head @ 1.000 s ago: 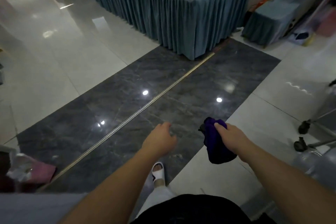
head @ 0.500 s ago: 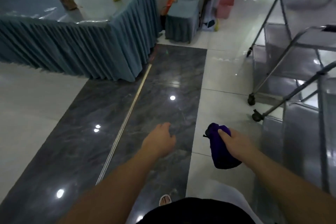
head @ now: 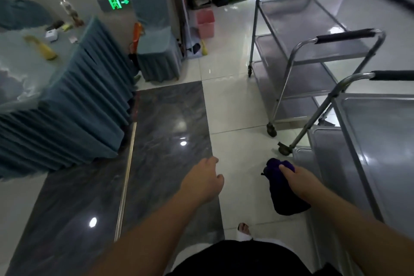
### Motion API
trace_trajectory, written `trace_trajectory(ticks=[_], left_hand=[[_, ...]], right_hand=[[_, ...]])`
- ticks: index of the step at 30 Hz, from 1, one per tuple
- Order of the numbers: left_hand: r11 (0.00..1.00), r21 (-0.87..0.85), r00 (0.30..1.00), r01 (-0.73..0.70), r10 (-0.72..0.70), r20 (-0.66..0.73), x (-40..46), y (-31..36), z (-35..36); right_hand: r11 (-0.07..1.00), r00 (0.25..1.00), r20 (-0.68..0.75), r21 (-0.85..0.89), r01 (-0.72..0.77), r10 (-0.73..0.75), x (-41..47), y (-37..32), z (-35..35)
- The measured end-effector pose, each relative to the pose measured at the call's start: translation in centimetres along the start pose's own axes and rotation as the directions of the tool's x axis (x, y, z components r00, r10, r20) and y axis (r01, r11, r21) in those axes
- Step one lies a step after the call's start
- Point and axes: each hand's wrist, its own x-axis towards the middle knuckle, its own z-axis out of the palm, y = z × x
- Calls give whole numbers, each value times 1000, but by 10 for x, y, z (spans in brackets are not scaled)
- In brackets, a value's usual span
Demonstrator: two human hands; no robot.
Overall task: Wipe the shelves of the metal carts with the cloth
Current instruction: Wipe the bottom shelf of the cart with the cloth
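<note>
Right hand (head: 299, 182), fingers gripping bunched cloth (head: 283, 195), just left of near cart (head: 376, 141) shelf; left hand (head: 205, 180) empty, relaxed, farther away.

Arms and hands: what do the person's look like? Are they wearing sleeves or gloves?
Both arms are bare up to the bottom edge of the picture, with no sleeves showing. The left hand and right hand have no gloves. I see no watch, rings or bracelets.

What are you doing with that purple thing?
A person stands on a shiny floor beside two metal carts. The right hand grips a bunched purple cloth just beside the nearer cart. The left hand hangs loose and holds nothing. The cloth touches no shelf yet, so no wiping is under way.
</note>
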Motion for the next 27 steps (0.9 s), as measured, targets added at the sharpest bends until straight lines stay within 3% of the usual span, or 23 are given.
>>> trace_trajectory(ticks=[8, 14, 19, 27], left_hand=[[987, 63, 982, -151, 142, 125, 113, 55, -29], [923, 183, 923, -339, 289, 254, 227, 87, -48], [811, 224, 810, -541, 430, 400, 312, 109, -65], [640, 269, 647, -720, 477, 595, 388, 155, -53]], right_hand=[[982, 991, -67, 158, -101, 113, 64, -15, -48], [940, 949, -176, 270, -209, 261, 106, -23, -54], [856, 850, -286, 418, -304, 442, 129, -49, -52], [653, 734, -238, 672, -349, 637, 118, -73, -6]])
